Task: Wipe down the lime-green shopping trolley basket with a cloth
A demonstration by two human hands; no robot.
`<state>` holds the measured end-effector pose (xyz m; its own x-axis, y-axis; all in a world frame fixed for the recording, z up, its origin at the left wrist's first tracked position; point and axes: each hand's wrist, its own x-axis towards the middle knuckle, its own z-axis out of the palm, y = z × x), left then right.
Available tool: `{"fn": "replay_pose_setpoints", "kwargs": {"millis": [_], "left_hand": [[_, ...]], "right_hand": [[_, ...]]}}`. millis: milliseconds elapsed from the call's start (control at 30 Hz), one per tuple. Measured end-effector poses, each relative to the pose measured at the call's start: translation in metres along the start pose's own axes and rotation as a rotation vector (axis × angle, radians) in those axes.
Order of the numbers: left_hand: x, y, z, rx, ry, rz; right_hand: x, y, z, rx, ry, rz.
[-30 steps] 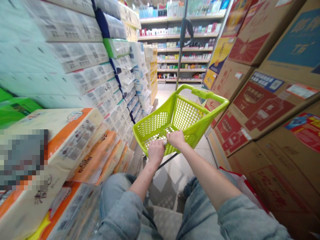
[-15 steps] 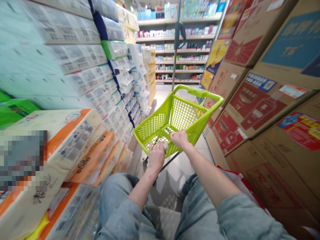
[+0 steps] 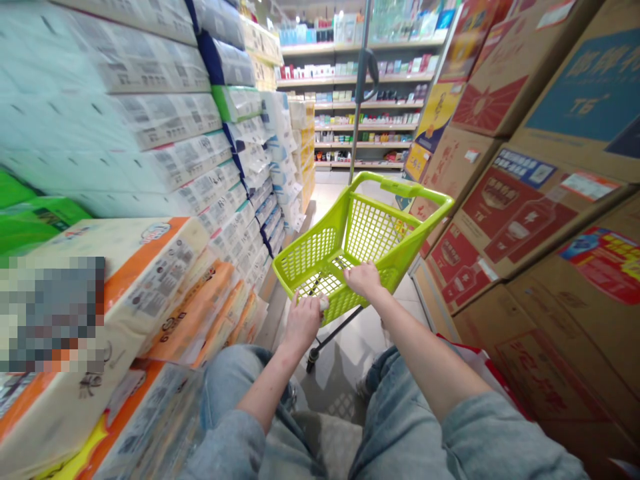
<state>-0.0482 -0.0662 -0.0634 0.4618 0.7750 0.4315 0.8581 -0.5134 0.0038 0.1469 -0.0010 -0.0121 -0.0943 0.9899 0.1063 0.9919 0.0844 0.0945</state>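
Note:
A lime-green plastic shopping cart [image 3: 385, 217] with grid walls stands tilted in front of me, its basket showing no goods. My right hand [image 3: 364, 280] is closed over the basket's near side rim. At the near left corner of the basket, my left hand [image 3: 303, 319] is closed on a small crumpled whitish wad [image 3: 324, 304], perhaps a wipe or tissue, which pokes out beside the thumb. The fingertips of that hand rest at the rim. One dark caster [image 3: 313, 360] shows below the basket.
Packs of tissue [image 3: 165, 267] are stacked along my left. Cardboard cartons [image 3: 520, 207] form a wall on the right, with a red-edged bag [image 3: 480, 360] at their foot. Ahead, a metal pole [image 3: 357, 120] stands before shelves [image 3: 345, 83] of small goods.
My left hand has shifted left and down along the basket's edge with the whitish wad. The cart sits slightly farther right and lower in view, and its caster shows more. My right hand keeps its hold.

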Motion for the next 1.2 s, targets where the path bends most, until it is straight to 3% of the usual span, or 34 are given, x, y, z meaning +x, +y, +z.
{"fn": "replay_pose_setpoints", "kwargs": {"millis": [300, 667, 1200], "left_hand": [[0.005, 0.002, 0.012, -0.072, 0.004, 0.076], [-0.011, -0.029, 0.01, -0.176, 0.064, 0.214], [-0.003, -0.054, -0.004, -0.174, -0.066, 0.211]], "right_hand": [[-0.003, -0.035, -0.006, 0.055, -0.218, -0.063], [-0.01, -0.037, -0.001, 0.073, -0.062, -0.029], [-0.019, -0.04, -0.009, 0.077, -0.059, -0.046]]}}
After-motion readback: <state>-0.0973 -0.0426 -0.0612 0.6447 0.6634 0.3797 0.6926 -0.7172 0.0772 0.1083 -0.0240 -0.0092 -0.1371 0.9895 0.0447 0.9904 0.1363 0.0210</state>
